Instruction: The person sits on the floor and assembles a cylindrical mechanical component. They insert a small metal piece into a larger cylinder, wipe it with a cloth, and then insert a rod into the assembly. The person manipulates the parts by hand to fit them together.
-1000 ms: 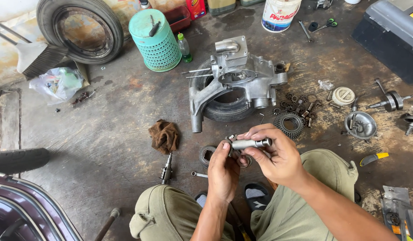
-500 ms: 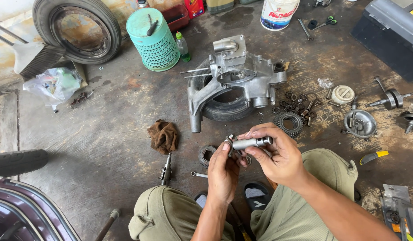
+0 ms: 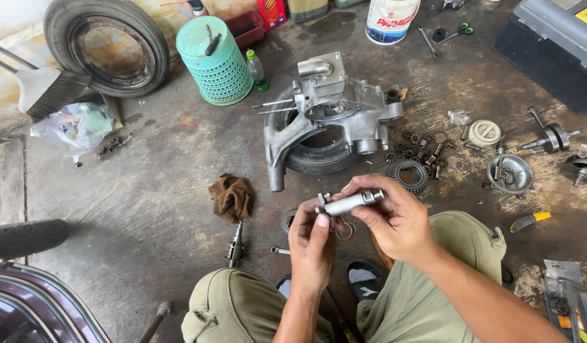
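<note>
Metal shaft gripped by left hand & right hand, above floor.

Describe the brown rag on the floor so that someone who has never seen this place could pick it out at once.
Start at the grey engine casing resting on a small tyre in the middle of the concrete floor. Look down and to its left: the brown rag lies crumpled there, just above a short metal shaft. It is the only soft cloth thing among hard metal parts.
</note>
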